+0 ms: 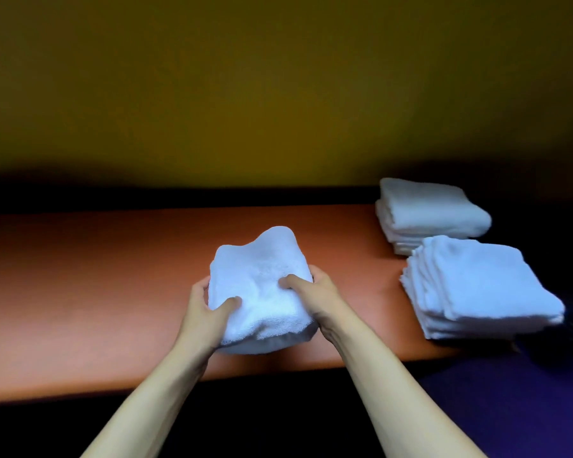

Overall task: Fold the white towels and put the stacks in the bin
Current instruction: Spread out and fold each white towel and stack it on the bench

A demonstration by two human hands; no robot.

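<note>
A stack of folded white towels is held between both hands over the middle of the orange table. My left hand grips its left side, thumb pressed into the top. My right hand grips the right side, thumb on top as well. The stack bulges upward at its far edge. No bin is in view.
Two more stacks of folded white towels stand at the table's right end: a near stack and a far stack against the yellow wall. A dark purple surface lies below the table at the right.
</note>
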